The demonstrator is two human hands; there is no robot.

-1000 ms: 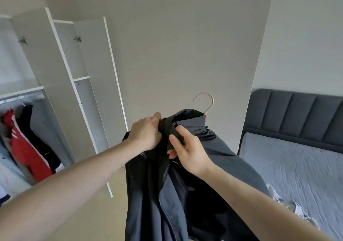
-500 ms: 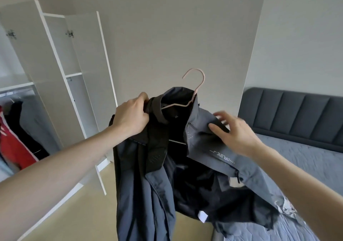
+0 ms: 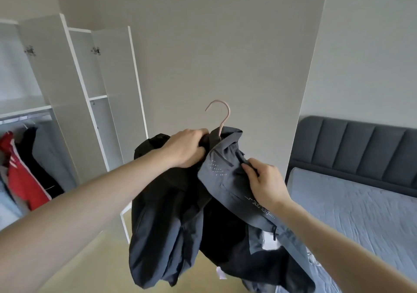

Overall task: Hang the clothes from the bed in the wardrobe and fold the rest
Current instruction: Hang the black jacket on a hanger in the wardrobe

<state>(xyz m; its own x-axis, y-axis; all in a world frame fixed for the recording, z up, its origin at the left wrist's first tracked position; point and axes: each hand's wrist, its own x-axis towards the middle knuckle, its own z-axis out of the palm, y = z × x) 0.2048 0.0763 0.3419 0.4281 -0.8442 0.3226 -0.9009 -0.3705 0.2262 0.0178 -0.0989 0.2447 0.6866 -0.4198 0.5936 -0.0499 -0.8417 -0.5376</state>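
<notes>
Far left, the open wardrobe (image 3: 56, 103) already holds hung clothes (image 3: 24, 170) on its rail. Your left hand (image 3: 187, 148) has its grip clamped on the jacket (image 3: 171, 220) collar at the hanger (image 3: 222, 121) neck; hold that firm. Your right hand (image 3: 265, 183) pinches the grey shoulder panel; draw it over the hanger's right arm, which seems hidden under cloth. Square both shoulders before carrying the jacket, now held mid-air between wardrobe and bed (image 3: 361, 213), leftward.

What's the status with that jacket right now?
Left hand grips dark grey jacket collar. Right hand pinches its shoulder. Pink hanger inside. Nothing blocking open white wardrobe.
</notes>
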